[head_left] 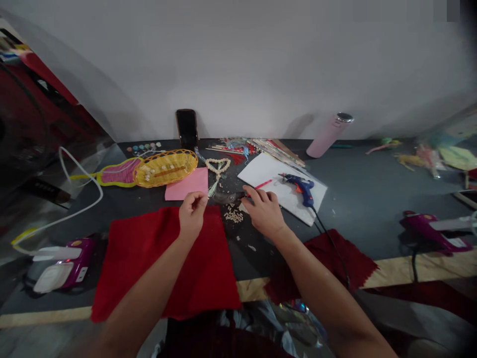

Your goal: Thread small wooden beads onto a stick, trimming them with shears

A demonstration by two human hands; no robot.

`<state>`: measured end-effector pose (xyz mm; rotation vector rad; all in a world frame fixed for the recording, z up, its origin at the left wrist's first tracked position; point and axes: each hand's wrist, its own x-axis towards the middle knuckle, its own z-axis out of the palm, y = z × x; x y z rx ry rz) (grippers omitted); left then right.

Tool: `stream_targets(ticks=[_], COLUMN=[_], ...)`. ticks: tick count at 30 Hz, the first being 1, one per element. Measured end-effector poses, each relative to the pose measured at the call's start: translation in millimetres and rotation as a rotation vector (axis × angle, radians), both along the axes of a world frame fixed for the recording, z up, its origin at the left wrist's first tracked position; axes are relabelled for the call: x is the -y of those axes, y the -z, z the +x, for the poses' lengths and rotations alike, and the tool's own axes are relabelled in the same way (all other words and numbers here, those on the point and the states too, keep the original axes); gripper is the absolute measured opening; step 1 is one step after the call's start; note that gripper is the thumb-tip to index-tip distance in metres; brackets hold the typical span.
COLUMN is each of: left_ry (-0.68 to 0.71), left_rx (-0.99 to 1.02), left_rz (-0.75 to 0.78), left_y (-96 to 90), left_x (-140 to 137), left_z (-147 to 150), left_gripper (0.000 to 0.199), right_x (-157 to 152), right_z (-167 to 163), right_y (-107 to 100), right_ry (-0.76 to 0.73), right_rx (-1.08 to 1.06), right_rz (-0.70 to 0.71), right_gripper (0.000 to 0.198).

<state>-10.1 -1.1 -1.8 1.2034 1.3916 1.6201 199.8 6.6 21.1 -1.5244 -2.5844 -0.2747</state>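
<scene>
The two hands are apart over the middle of the table [357, 194]: the left hand [194, 211] has thumb and fingers drawn together at the pink sheet [179, 193], and the right hand [265, 209] reaches with bent fingers beside a pile of small pale pieces [233, 215]. Blur hides whether either grips anything. The pile lies about midway between the table's far and near edges; the pieces look light and hard, likely to scatter, so a fingertip pinch on one at a time suits them. Nearer the far edge lies a beaded loop [218, 173], probably light and flexible, best taken by its beads, since its thin tassel [213, 189] seems soft and easily tangled.
</scene>
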Motion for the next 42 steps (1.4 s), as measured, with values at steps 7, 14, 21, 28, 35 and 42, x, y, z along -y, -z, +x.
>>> stream_targets(ticks=[7, 14, 21, 28, 35, 42], left_ry=[0.183, 0.259, 0.353, 0.357, 0.393, 0.404], left_rx=[0.564, 0.679, 0.720, 0.672, 0.670, 0.651], left_rz=[-0.178, -0.234, -0.230, -0.243, -0.234, -0.221], left_y=[5.6, 2.6, 6.7, 8.0, 5.7, 6.7], left_x=[-9, -7, -6, -4, -4, -3], left_z=[0, -1, -2, 2, 4, 3], left_gripper=[0.015, 0.017, 0.023, 0.017, 0.014, 0.012], right_x=[-4, -1, -1, 1, 1, 1], right_z=[1, -4, -5, -8, -9, -9], right_y=[1, 2, 6, 4, 3, 6], right_ry=[0.043, -0.039, -0.051, -0.063, -0.065, -0.074], right_rx=[-0.066, -0.110, -0.116, -0.111, -0.097, -0.122], right_rz=[-0.020, -0.061, -0.072, -0.063, -0.058, -0.064], right_gripper=[0.038, 0.037, 0.037, 0.033, 0.033, 0.027])
